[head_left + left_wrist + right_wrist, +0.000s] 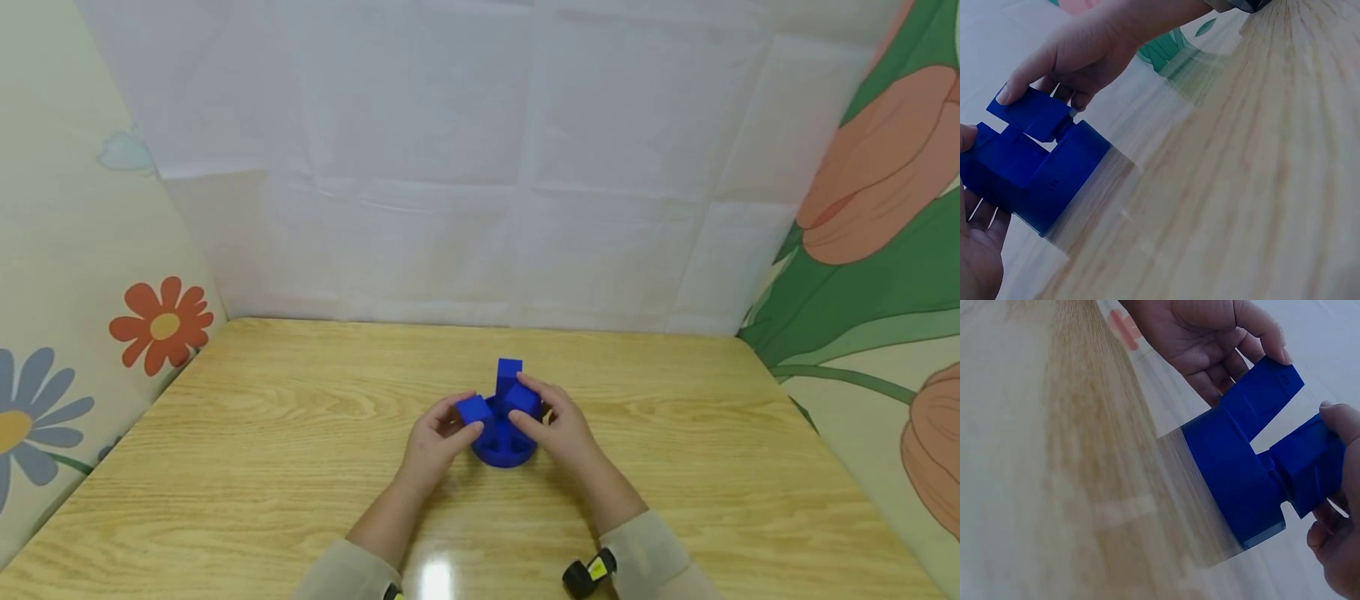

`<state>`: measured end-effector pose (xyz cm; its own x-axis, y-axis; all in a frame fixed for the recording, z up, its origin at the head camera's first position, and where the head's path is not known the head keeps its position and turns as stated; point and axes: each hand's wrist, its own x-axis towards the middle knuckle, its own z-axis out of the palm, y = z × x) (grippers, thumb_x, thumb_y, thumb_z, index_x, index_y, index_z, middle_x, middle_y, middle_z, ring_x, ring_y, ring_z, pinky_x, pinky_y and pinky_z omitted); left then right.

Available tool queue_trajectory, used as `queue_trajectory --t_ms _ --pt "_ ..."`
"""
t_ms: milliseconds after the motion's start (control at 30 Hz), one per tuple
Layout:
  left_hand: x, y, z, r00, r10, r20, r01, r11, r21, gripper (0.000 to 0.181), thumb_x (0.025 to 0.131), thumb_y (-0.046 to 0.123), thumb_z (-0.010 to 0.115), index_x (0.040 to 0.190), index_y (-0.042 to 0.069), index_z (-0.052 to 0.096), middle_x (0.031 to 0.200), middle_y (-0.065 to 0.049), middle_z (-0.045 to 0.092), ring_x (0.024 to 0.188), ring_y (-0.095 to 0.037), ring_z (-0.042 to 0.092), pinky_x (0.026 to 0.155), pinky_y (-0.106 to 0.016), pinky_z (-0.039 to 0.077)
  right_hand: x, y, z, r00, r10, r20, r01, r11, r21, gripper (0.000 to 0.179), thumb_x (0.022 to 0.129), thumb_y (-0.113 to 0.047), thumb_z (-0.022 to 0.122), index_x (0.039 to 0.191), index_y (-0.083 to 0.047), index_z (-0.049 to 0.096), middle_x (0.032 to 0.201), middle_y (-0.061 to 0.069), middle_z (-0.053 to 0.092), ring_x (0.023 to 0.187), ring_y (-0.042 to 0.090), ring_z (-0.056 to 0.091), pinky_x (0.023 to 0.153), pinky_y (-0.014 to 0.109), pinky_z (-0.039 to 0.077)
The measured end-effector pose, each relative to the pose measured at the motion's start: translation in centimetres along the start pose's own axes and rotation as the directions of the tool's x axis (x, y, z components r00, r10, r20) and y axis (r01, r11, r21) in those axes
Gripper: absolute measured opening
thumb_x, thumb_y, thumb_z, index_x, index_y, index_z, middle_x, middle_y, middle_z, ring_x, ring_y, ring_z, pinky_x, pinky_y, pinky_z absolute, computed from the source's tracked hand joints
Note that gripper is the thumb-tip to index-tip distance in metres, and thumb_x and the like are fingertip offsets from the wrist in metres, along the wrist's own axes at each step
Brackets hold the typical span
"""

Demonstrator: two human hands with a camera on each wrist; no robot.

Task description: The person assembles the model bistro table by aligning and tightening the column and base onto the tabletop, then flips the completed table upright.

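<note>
A round blue base (pixel 504 457) with open compartments stands on the table. My left hand (pixel 429 448) pinches a blue block (pixel 474 409) between thumb and fingers at the base's left side; in the right wrist view its lower end sits inside the rim. My right hand (pixel 564 429) grips another blue block (pixel 522 400), thumb in front and fingers behind. That block (pixel 1310 462) leans outward over the rim in the right wrist view, its lower end at the base. A third blue block (pixel 509 372) stands upright at the back of the base.
The wooden table (pixel 285 450) spreads around the base. A white cloth (pixel 480 167) hangs behind its far edge, with flower-patterned panels (pixel 862 333) at both sides. Black wrist straps (pixel 588 573) sit at the cuffs.
</note>
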<state>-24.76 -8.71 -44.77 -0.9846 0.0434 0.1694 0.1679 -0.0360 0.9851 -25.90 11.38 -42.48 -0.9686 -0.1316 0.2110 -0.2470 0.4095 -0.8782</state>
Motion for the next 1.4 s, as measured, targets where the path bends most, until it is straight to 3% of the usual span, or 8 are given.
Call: queue_trajectory --t_ms 367,633,900,1167,1400 --pt "0.0 -0.1 0.1 1.000 -0.008 -0.003 0.008 1.000 0.005 0.043 0.085 -0.002 0.069 0.127 -0.001 0.061 0.112 -0.018 0.065 0.096 -0.011 0.063 0.084 -0.017 0.053 -0.1 0.6 -0.2 0.995 -0.097 0.011 0.096 0.994 0.058 0.042 0.093 -0.013 0.063 0.134 -0.010 0.058 0.116 0.017 0.058 0.087 0.016 0.045 0.073 0.023 0.038" --pt "0.0 0.0 0.1 1.000 0.007 -0.006 -0.007 1.000 0.003 0.042 0.085 -0.004 0.069 0.126 -0.003 0.061 0.109 -0.017 0.065 0.093 -0.007 0.063 0.084 -0.017 0.053 0.0 0.2 -0.3 0.997 -0.062 0.037 0.055 0.986 0.155 0.043 0.094 -0.011 0.060 0.136 -0.006 0.054 0.122 0.019 0.060 0.102 0.016 0.049 0.086 0.027 0.041" --pt "-0.1 0.1 0.1 1.000 0.013 -0.006 -0.013 1.000 -0.013 0.042 0.084 -0.006 0.068 0.126 -0.005 0.060 0.107 -0.015 0.066 0.090 -0.005 0.063 0.082 -0.017 0.053 0.2 0.3 -0.4 0.998 0.068 -0.001 -0.067 0.979 0.191 0.045 0.091 -0.016 0.069 0.133 -0.009 0.054 0.119 0.015 0.060 0.101 0.019 0.053 0.085 0.028 0.044" --pt "-0.1 0.0 0.1 1.000 0.012 -0.009 -0.012 1.000 -0.015 0.043 0.083 -0.008 0.068 0.125 -0.006 0.060 0.106 -0.014 0.066 0.089 -0.005 0.064 0.082 -0.017 0.053 0.2 0.9 -0.6 0.999 -0.018 -0.046 0.030 0.960 0.277 0.033 0.093 -0.002 0.057 0.126 0.003 0.056 0.118 0.023 0.060 0.103 0.013 0.055 0.090 0.022 0.046" --pt "-0.1 0.1 0.2 1.000 0.023 -0.007 -0.023 1.000 -0.008 0.042 0.084 -0.006 0.068 0.125 -0.006 0.060 0.107 -0.015 0.066 0.090 -0.005 0.063 0.082 -0.016 0.052 0.1 1.1 -1.0 0.997 0.015 -0.074 0.005 0.967 0.256 0.033 0.090 -0.005 0.063 0.123 0.000 0.057 0.098 0.010 0.058 0.089 0.011 0.052 0.078 0.022 0.044"
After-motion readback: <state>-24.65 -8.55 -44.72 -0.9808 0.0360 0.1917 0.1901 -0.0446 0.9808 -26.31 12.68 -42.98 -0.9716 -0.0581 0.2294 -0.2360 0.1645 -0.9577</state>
